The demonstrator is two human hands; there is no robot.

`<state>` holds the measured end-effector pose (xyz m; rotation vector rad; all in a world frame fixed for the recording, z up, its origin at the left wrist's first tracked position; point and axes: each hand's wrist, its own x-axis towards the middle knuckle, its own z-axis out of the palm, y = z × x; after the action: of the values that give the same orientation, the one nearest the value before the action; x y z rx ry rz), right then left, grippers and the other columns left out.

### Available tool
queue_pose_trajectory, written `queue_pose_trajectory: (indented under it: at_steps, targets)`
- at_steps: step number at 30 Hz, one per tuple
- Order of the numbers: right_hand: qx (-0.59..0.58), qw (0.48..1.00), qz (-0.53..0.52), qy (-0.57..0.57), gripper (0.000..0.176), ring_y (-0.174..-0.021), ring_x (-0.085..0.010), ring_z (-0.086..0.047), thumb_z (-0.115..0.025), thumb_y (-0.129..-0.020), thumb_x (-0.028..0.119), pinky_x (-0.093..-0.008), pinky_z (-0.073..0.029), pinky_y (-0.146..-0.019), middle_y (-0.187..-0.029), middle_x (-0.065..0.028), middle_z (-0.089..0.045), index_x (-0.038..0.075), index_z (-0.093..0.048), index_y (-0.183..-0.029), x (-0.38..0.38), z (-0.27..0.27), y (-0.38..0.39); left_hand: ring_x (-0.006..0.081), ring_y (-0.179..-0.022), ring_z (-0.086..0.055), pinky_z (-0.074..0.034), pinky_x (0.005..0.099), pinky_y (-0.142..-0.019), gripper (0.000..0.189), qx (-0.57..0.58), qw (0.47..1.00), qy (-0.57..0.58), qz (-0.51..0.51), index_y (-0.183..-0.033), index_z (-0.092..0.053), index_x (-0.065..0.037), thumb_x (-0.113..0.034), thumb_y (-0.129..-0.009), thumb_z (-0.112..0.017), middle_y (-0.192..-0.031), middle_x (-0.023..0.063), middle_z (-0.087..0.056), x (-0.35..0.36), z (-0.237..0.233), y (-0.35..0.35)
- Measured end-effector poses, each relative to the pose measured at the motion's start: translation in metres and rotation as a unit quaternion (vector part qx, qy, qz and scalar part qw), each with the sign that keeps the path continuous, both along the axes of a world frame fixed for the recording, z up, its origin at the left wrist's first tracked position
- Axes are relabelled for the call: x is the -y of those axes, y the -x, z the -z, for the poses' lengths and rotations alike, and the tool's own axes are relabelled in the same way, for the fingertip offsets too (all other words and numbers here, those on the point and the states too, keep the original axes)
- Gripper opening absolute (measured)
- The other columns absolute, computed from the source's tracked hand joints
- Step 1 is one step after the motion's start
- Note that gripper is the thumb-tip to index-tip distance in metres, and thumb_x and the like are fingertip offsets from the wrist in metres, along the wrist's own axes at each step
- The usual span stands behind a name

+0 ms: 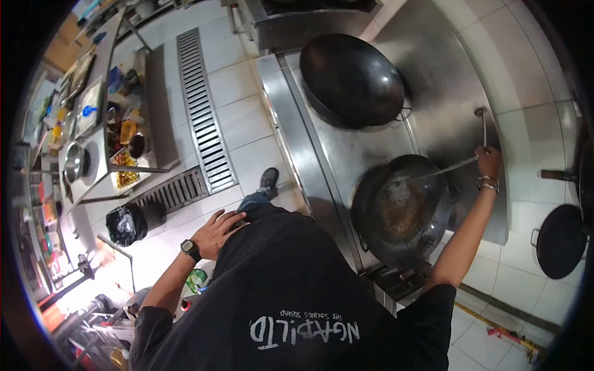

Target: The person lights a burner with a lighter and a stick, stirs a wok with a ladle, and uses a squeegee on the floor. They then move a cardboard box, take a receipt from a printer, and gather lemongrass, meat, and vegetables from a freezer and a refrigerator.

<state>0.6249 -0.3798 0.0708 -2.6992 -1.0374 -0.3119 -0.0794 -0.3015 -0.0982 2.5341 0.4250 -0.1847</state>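
Observation:
My right hand (489, 162) is closed around the bend of a thin metal water spout (456, 166), which comes out of the steel back panel. The spout reaches over a large dark wok (427, 232). Cloudy, brownish liquid (399, 210) with some froth lies in that wok, and its surface looks disturbed near the spout's end. My left hand (216, 235) rests against my side at the hip, fingers stretched and apart, holding nothing. A watch (190, 250) is on the left wrist.
Another big wok (352, 80) sits tilted on the steel range (371, 148) farther along. A round black pan (560, 241) hangs at the right. Leftward stand a steel worktable (99, 148) with bowls and trays, and a lined bin (127, 224). A drain grate (203, 111) crosses the tiled floor.

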Motion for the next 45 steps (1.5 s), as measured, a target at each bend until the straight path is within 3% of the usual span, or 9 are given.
queue_pose_trajectory:
  at_steps: [6,8,18,31,33,36,37,40,45]
  targets:
    - [-0.001,0.999,-0.020,0.028,0.021,-0.063,-0.0278,-0.058,-0.062,-0.079,0.022,-0.0369,-0.043,-0.062,-0.066,-0.0152,-0.062,0.002,-0.068,-0.078,-0.002,-0.014,0.012,0.0318,-0.131,-0.031,-0.020,0.0505,-0.109,0.073,-0.019,1.000,0.009,-0.004,-0.137,-0.036,-0.015,-0.035,-0.072,-0.061,-0.142,0.0155,-0.031,-0.001,-0.004,-0.004]
    - [-0.010,1.000,-0.001,0.019,0.023,-0.064,-0.0306,-0.060,-0.062,-0.072,0.022,-0.0397,-0.044,-0.063,-0.069,-0.0177,-0.063,0.000,-0.068,-0.077,-0.003,-0.017,0.022,0.0319,-0.131,-0.031,-0.020,0.0504,-0.109,0.073,-0.025,1.000,0.011,-0.010,-0.137,-0.035,-0.015,-0.035,-0.072,-0.061,-0.142,0.0155,-0.030,0.000,-0.004,-0.003]
    - [0.010,0.999,-0.032,0.019,0.025,-0.076,-0.0337,-0.060,-0.064,-0.075,0.026,-0.0408,-0.044,-0.071,-0.078,-0.0197,-0.064,0.002,-0.069,-0.082,0.011,0.001,-0.030,0.0326,-0.130,-0.032,-0.021,0.0498,-0.108,0.077,-0.023,1.000,0.013,-0.009,-0.139,-0.031,-0.017,-0.035,-0.070,-0.062,-0.144,0.0139,-0.026,-0.001,-0.001,0.001]
    - [-0.017,0.999,-0.019,0.037,0.025,-0.073,-0.0298,-0.061,-0.064,-0.078,0.028,-0.0393,-0.044,-0.070,-0.071,-0.0170,-0.064,0.004,-0.070,-0.078,0.008,-0.008,-0.025,0.0313,-0.131,-0.030,-0.021,0.0510,-0.108,0.088,-0.023,0.999,0.024,-0.018,-0.140,-0.028,-0.019,-0.035,-0.064,-0.068,-0.146,0.0131,-0.024,0.002,0.006,0.007]
    - [0.014,0.998,-0.036,0.047,0.026,-0.071,-0.0224,-0.061,-0.062,-0.082,0.028,-0.0341,-0.044,-0.070,-0.074,-0.0104,-0.068,0.004,-0.071,-0.078,0.010,-0.007,-0.027,0.0313,-0.131,-0.030,-0.021,0.0511,-0.108,0.088,-0.022,0.999,0.017,-0.015,-0.140,-0.028,-0.019,-0.035,-0.064,-0.068,-0.146,0.0132,-0.024,0.003,0.008,0.008]
    - [0.003,0.998,-0.045,0.036,0.026,-0.072,-0.0231,-0.061,-0.062,-0.081,0.028,-0.0343,-0.044,-0.070,-0.073,-0.0108,-0.067,0.004,-0.071,-0.078,0.012,-0.002,-0.037,0.0319,-0.131,-0.030,-0.021,0.0515,-0.108,0.085,-0.020,1.000,0.020,-0.008,-0.139,-0.031,-0.018,-0.036,-0.064,-0.067,-0.145,0.0142,-0.025,0.002,0.002,0.005]
    - [-0.049,0.998,-0.015,0.024,0.025,-0.077,-0.0289,-0.063,-0.062,-0.080,0.027,-0.0394,-0.045,-0.071,-0.075,-0.0143,-0.067,0.004,-0.071,-0.079,0.008,-0.009,-0.021,0.0321,-0.131,-0.030,-0.021,0.0514,-0.108,0.085,-0.020,0.999,0.024,-0.014,-0.139,-0.032,-0.017,-0.037,-0.064,-0.067,-0.145,0.0146,-0.026,0.002,0.002,0.006]
    - [0.002,0.999,-0.009,0.046,0.025,-0.075,-0.0276,-0.063,-0.062,-0.080,0.028,-0.0390,-0.045,-0.070,-0.074,-0.0148,-0.066,0.005,-0.071,-0.078,0.002,-0.014,-0.004,0.0324,-0.130,-0.031,-0.020,0.0513,-0.109,0.083,-0.016,1.000,0.019,-0.015,-0.137,-0.035,-0.017,-0.037,-0.063,-0.067,-0.144,0.0153,-0.028,0.003,0.005,0.005]
    - [-0.034,0.999,-0.008,0.021,0.025,-0.069,-0.0271,-0.060,-0.062,-0.079,0.028,-0.0371,-0.043,-0.067,-0.070,-0.0144,-0.063,0.005,-0.070,-0.075,0.005,-0.012,-0.005,0.0323,-0.130,-0.031,-0.020,0.0518,-0.109,0.084,-0.031,0.999,0.016,-0.014,-0.138,-0.032,-0.018,-0.036,-0.064,-0.066,-0.144,0.0159,-0.027,0.002,-0.001,0.005]
